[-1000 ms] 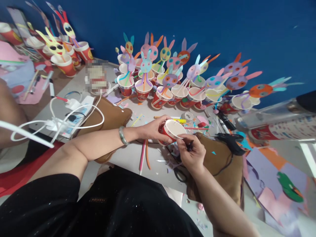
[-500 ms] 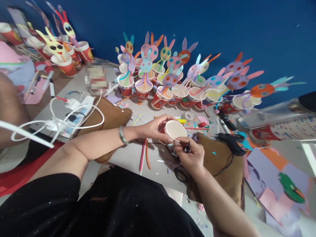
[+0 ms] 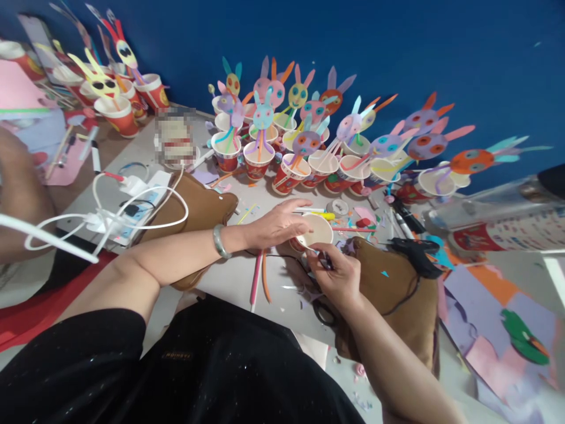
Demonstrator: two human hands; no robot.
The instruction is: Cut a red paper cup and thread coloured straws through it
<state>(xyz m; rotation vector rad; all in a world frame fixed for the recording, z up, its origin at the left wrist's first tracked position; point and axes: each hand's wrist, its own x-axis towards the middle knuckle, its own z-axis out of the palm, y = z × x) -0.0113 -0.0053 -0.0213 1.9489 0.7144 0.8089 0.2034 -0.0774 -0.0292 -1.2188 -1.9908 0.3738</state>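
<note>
A paper cup [image 3: 322, 234] with a white inside stands tilted in front of me, its mouth facing up toward me. My right hand [image 3: 338, 272] pinches the cup's near rim; a small dark glossy object [image 3: 327, 261], whose kind I cannot make out, shows among its fingers. My left hand [image 3: 279, 225] wears a bangle [image 3: 220, 241] at the wrist and reaches over the cup's left side, fingers stretched out. Its thumb is over the cup's mouth; whether it touches the rim is unclear. A pink stick [image 3: 255, 277] and an orange strip [image 3: 265, 280] lie just below my left hand.
Several red cups with paper rabbit faces [image 3: 306, 143] line the blue wall. Brown cushions [image 3: 388, 294] lie either side. At left are a power strip [image 3: 145, 206] with white cables and another person's arm [image 3: 22, 194]. A clear container [image 3: 498, 215] and coloured paper [image 3: 489, 359] occupy the right.
My left hand has loosened from the cup's side and straightened its fingers, moving slightly up. My right hand stays at the rim and has shifted slightly left. The cup leans a little differently.
</note>
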